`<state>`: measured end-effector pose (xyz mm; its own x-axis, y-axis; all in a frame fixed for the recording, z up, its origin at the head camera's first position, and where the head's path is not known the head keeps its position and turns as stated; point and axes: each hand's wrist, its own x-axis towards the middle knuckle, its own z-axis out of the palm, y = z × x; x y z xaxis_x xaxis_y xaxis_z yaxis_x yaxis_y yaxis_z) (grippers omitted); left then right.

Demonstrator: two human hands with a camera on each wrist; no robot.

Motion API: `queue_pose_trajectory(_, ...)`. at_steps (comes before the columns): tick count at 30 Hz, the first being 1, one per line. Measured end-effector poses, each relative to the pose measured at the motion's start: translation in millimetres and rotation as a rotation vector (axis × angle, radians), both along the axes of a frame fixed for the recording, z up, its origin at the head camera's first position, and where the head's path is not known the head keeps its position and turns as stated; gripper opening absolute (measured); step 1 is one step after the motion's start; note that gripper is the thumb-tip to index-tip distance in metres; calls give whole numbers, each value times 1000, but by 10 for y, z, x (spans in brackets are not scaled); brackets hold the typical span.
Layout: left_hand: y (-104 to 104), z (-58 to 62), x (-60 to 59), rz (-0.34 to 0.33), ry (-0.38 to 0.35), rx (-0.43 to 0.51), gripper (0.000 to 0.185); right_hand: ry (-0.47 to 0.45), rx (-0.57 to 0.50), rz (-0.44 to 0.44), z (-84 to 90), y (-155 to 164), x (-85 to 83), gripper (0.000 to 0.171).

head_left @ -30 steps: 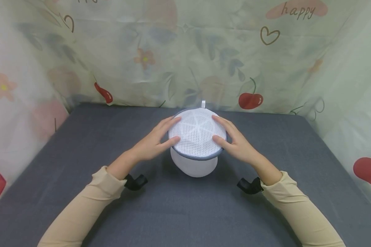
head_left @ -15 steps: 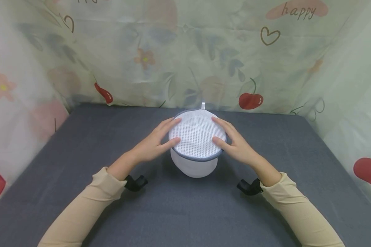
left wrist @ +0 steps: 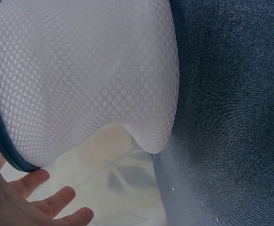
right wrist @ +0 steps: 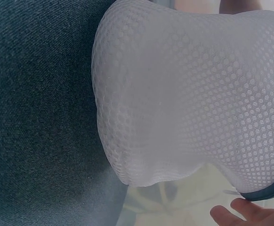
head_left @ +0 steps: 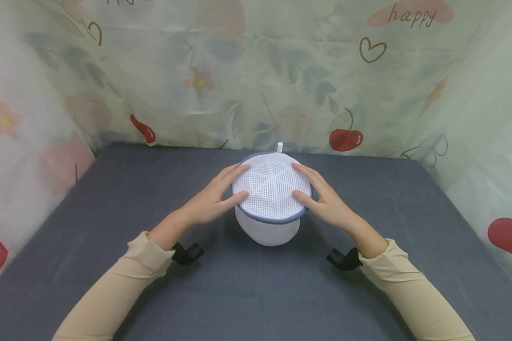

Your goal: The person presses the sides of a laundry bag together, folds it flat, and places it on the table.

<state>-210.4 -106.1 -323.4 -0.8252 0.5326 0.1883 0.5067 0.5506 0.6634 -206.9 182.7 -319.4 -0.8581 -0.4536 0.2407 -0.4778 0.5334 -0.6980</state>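
Two hands bracket a round white mesh bag [head_left: 270, 189] standing at the middle of the grey worktop [head_left: 256, 284]. The left hand [head_left: 209, 201] lies against its left side and the right hand [head_left: 324, 201] against its right, each with fingers nearly straight and resting on the domed top beside the grey rim, not curled round it. Neither hand is nearer; the bag sits squarely between them, its hanging loop [head_left: 280, 145] at the far edge.

The contents of the white mesh laundry basket with grey rim [head_left: 271, 189] cannot be made out through its netting. In both wrist views the frame edge cuts off the left hand [left wrist: 19, 202] and right hand [right wrist: 249, 214], leaving only fingers.
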Motion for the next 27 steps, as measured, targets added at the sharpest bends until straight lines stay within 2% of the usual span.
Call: queue_pose_trajectory(27,-7,-63,10,-3,-15,-20,63,-1,10,4,-69,-4,16,64)
